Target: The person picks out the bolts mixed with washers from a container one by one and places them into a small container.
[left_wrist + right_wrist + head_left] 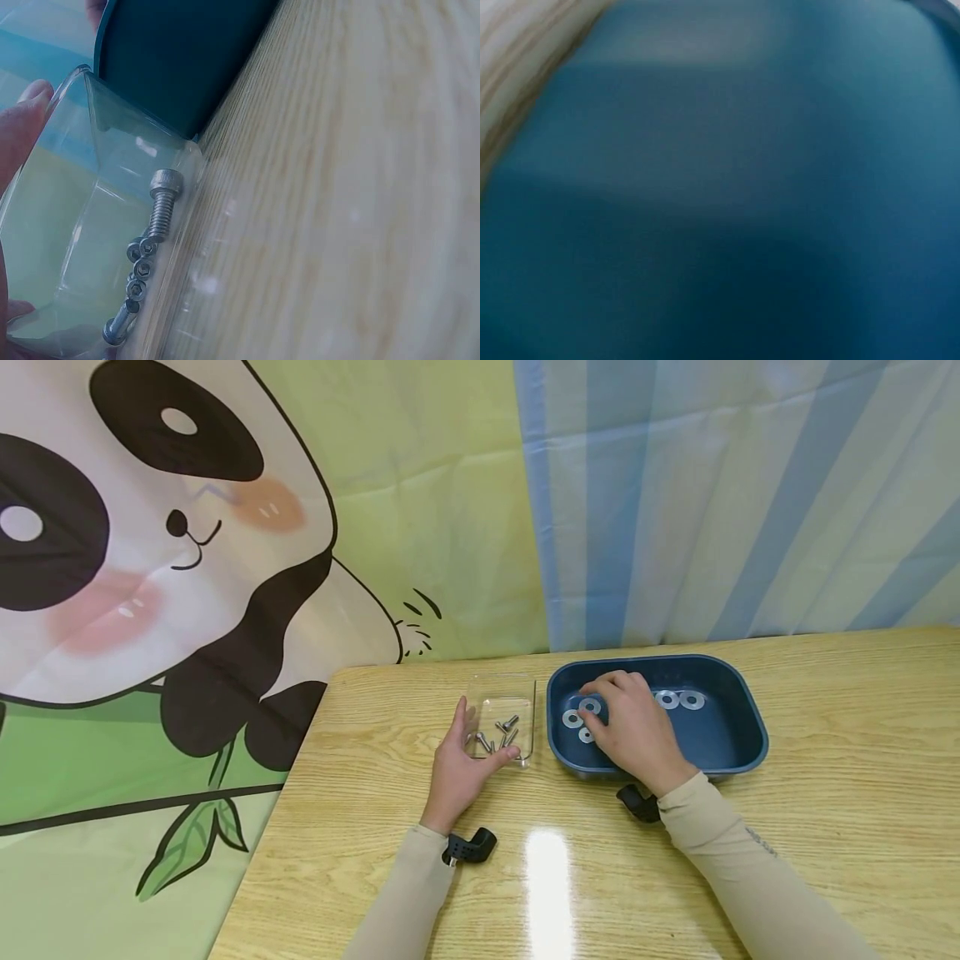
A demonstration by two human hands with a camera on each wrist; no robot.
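In the head view, my left hand (459, 777) grips a clear plastic box (534, 727), its fingers along the left side and the thumb at the near edge. Several socket head screws (482, 742) lie inside, and the left wrist view shows one large screw (162, 202) beside smaller ones. My right hand (637, 727) reaches into a dark blue tray (720, 739), thumb and forefinger apart around a flat metal washer (589, 704). More washers (572, 719) lie just left of the thumb, and others (692, 700) lie beyond the hand. The right wrist view shows only blurred tray wall (705, 150).
Box and tray stand side by side on a wooden table (390, 718), a narrow gap between them. Behind the table hangs a printed cloth (450, 510) with a panda. Each wrist wears a black camera mount (472, 845).
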